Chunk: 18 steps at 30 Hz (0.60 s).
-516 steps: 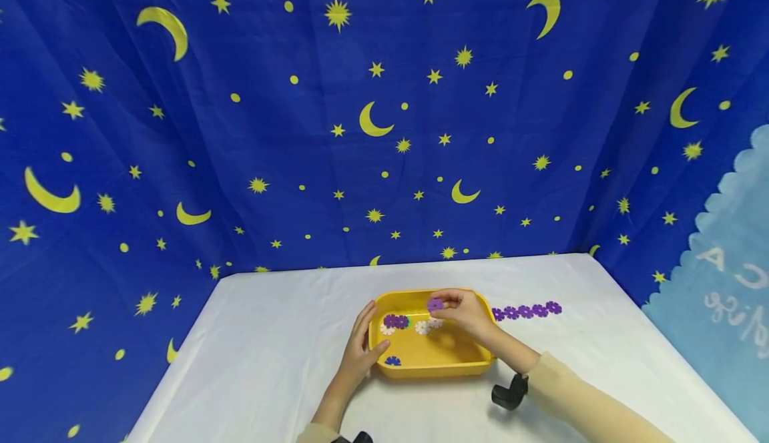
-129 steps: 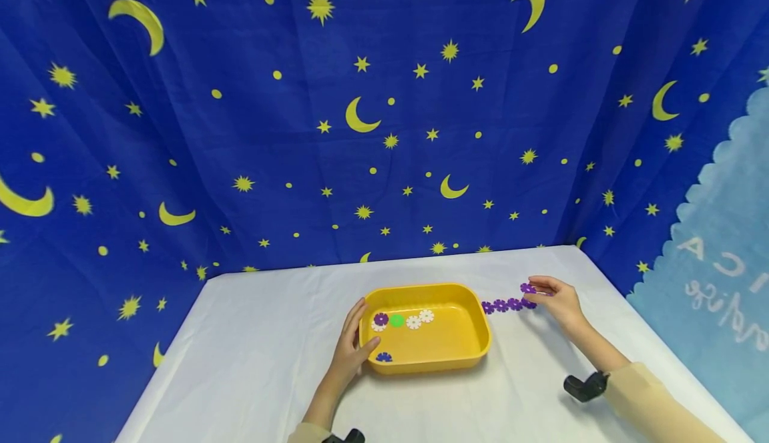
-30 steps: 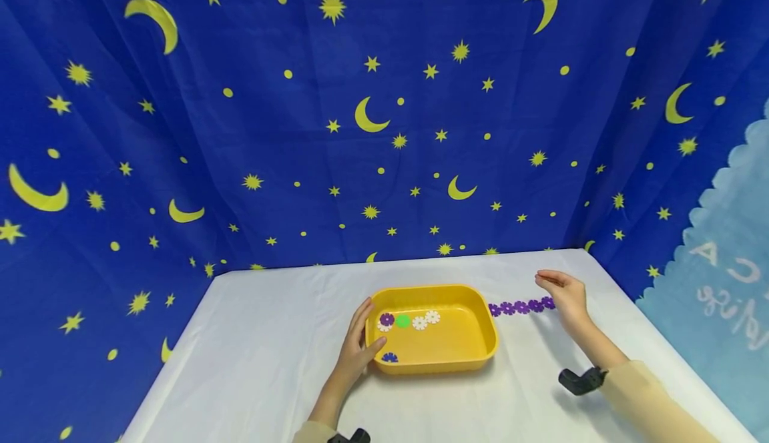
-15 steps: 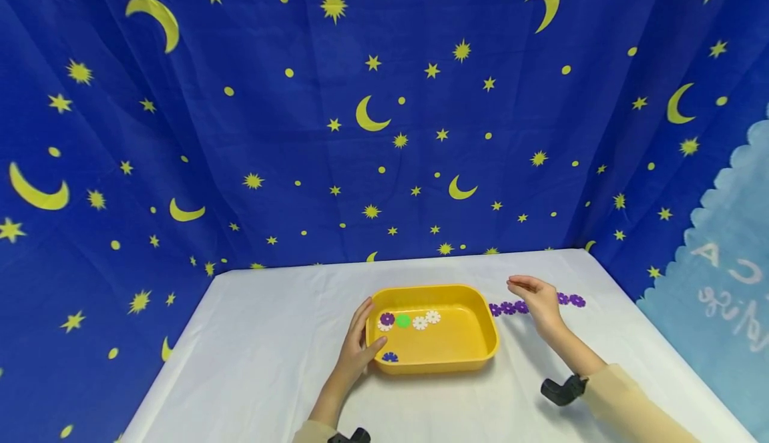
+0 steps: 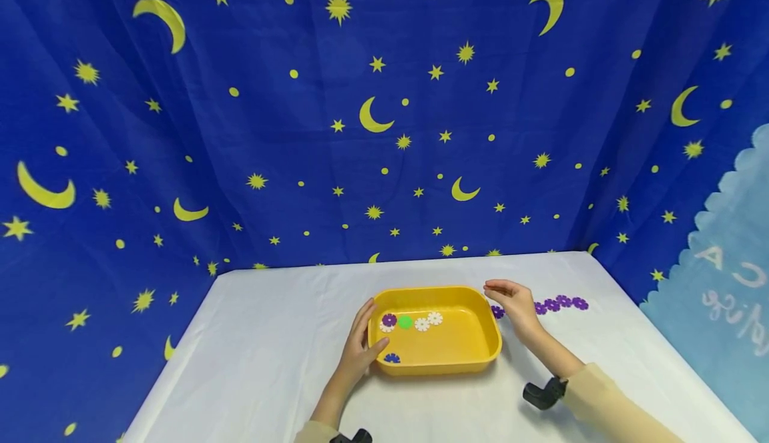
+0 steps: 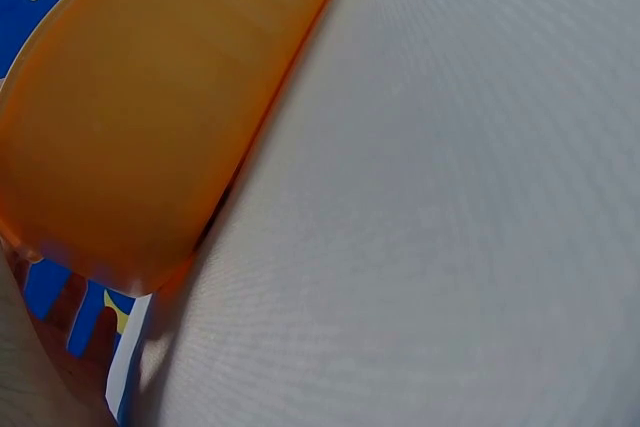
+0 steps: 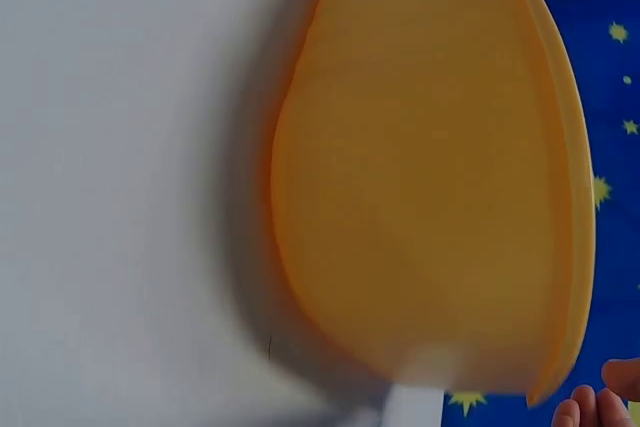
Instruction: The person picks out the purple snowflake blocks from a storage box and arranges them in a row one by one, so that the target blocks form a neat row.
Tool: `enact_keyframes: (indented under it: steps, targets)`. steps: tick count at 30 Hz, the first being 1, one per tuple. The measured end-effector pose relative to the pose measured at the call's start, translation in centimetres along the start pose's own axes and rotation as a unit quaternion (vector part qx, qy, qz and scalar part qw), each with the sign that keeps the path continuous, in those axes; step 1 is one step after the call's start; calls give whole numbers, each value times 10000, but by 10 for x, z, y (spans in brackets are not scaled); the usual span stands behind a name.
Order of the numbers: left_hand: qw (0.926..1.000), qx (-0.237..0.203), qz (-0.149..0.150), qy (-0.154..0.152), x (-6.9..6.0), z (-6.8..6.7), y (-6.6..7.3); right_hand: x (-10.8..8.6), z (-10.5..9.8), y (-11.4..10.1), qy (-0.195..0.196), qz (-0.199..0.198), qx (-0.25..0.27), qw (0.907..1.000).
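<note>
A yellow plastic tray (image 5: 432, 368) stands on the white-covered table. My left hand (image 5: 357, 348) grips its left end, thumb over the rim and fingers along the outside. In the left wrist view those fingers (image 6: 65, 312) show beside the tray's wall. Inside lie a purple flower-shaped disc (image 5: 389, 320), a green disc (image 5: 405, 322), several white discs (image 5: 422, 324) and a blue disc (image 5: 392, 357). My right hand (image 5: 518, 306), fingers loosely bent and seemingly holding nothing, hovers near the tray's right end. It partly hides a row of purple discs (image 5: 552, 305) on the table.
White cloth (image 5: 270, 349) covers the table. Behind it hangs a blue curtain (image 5: 414, 209) with yellow moons and stars. A light blue panel (image 5: 721, 243) with white lettering is on the right. Black wrist mounts (image 5: 543, 393) sit at both sleeves.
Earlier, my right hand lifted a purple disc from the tray and set it at the row. The row is longer. Over the last second that hand moved left towards the tray; the left stayed put.
</note>
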<state>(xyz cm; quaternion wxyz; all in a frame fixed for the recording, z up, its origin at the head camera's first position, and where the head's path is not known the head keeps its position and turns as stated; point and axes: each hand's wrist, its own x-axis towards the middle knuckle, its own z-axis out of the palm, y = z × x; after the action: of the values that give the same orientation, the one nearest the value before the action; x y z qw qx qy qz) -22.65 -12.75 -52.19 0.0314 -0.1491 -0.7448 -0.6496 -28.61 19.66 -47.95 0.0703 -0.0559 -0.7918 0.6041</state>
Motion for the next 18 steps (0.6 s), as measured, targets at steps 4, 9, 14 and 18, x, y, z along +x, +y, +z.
enact_keyframes:
  steps: [4, 9, 14, 18]
  targets:
    - [10000, -5, -62, -15, 0, 0, 0, -2, 10, -2, -105, 51, 42, 9999]
    - [10000, -35, 45, 46, 3, 2, -16, -4, 21, -3, -219, 40, 307, 9993]
    - [9999, -3, 102, 102, 3, 2, -21, -5, 30, -7, -322, -89, 345, 9988]
    - [10000, -61, 10, 14, 2, 0, -7, -6, 40, -12, -437, -132, 346, 9984]
